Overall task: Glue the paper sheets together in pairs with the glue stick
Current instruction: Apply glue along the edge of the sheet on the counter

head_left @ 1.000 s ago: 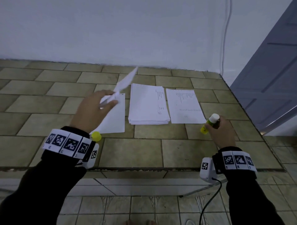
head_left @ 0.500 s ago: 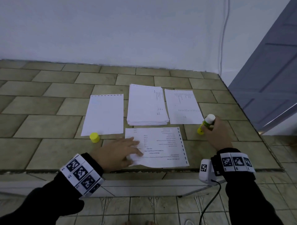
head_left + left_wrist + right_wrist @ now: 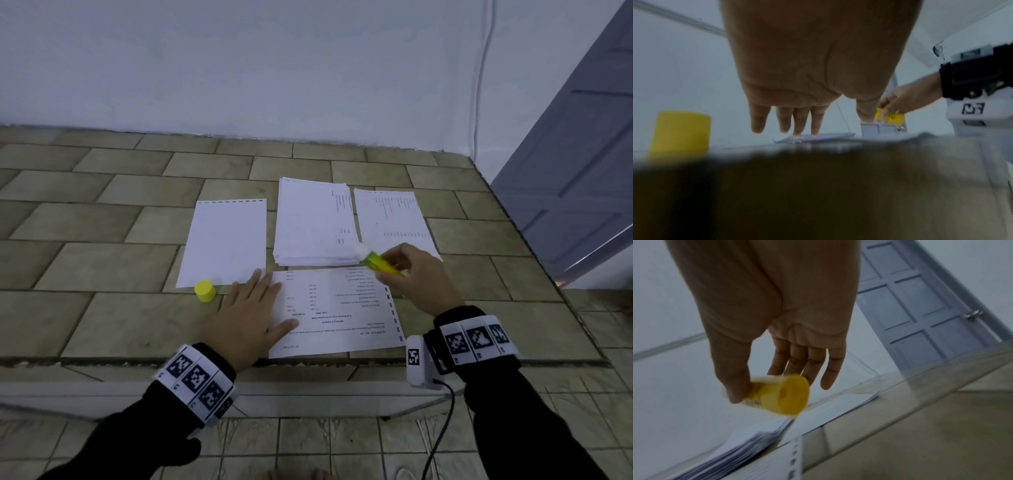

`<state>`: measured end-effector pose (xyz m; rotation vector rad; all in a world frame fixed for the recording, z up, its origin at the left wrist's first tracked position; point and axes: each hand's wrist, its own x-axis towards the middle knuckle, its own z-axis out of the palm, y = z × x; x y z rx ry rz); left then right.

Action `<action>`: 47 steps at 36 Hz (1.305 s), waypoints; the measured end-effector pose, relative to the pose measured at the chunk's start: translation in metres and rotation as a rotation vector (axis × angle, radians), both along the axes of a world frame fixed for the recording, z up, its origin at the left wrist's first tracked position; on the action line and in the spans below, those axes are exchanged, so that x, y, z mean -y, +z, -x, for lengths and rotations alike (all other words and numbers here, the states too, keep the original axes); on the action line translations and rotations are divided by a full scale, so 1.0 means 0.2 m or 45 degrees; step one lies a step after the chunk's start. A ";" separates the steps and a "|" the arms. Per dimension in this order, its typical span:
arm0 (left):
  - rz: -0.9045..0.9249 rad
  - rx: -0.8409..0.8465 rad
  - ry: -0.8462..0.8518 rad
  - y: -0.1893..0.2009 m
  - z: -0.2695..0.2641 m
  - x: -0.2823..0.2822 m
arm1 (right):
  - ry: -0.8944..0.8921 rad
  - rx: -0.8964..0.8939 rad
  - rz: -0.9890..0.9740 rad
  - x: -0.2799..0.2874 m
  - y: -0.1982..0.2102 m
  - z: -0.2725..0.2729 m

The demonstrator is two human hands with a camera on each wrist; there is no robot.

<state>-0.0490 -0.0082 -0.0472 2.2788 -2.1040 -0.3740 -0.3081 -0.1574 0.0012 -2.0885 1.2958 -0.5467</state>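
The printed sheet [image 3: 337, 310] at the tiled counter's [image 3: 102, 322] front edge is pinned by the flat, spread left hand [image 3: 248, 315], evidently to prevent slipping, while the uncapped glue stick [image 3: 378, 263] is pinched in the right hand [image 3: 416, 279] above its far corner.

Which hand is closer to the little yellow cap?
Left. The left hand lies flat just right of the yellow cap, pressing the printed sheet. The right hand holds the glue stick across that sheet.

Bare tiles [image 3: 479, 335] right of the printed sheet [image 3: 342, 318] lie open. The cap [image 3: 205, 291] stands just beside the left hand [image 3: 245, 318], apparently not touching.
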 end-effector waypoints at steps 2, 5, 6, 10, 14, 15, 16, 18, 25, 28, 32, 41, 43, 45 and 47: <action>0.013 0.030 -0.011 -0.03 0.00 0.00 | 0.052 0.048 -0.010 -0.02 0.01 -0.07; 0.049 -0.034 -0.037 -0.05 -0.02 -0.01 | 0.108 0.121 0.023 -0.04 0.01 -0.17; 0.069 -0.043 -0.047 -0.06 -0.03 -0.02 | 0.120 0.140 0.023 -0.05 0.01 -0.20; 0.162 -0.083 -0.064 -0.11 -0.06 -0.03 | 0.141 0.217 -0.009 -0.07 0.01 -0.34; 0.201 -0.102 -0.059 -0.13 -0.06 -0.03 | 0.176 0.292 -0.086 -0.09 0.01 -0.47; 0.214 -0.100 -0.062 -0.13 -0.06 -0.03 | 0.197 0.273 -0.083 -0.09 0.01 -0.51; 0.225 -0.093 -0.067 -0.14 -0.06 -0.03 | 0.224 0.245 -0.073 -0.10 0.01 -0.54; 0.238 -0.077 -0.079 -0.14 -0.06 -0.03 | 0.273 0.180 -0.040 -0.10 0.01 -0.60; 0.303 -0.084 -0.111 -0.16 -0.06 -0.03 | 0.365 0.023 0.060 -0.11 -0.02 -0.72; 0.297 -0.073 -0.105 -0.17 -0.06 -0.02 | 0.364 -0.029 0.080 -0.11 -0.01 -0.74; 0.297 -0.062 -0.099 -0.18 -0.07 -0.02 | 0.356 -0.085 0.113 -0.11 -0.01 -0.73; 0.303 -0.088 -0.060 -0.17 -0.05 -0.03 | 0.188 -0.052 0.124 -0.05 -0.01 -0.45; 0.314 -0.084 -0.052 -0.17 -0.05 -0.03 | 0.125 -0.011 0.117 -0.04 -0.02 -0.36; 0.319 -0.075 -0.049 -0.16 -0.05 -0.03 | 0.048 -0.001 0.113 -0.02 -0.02 -0.27; 0.310 -0.061 -0.048 -0.16 -0.05 -0.04 | -0.018 0.005 0.113 0.00 -0.03 -0.19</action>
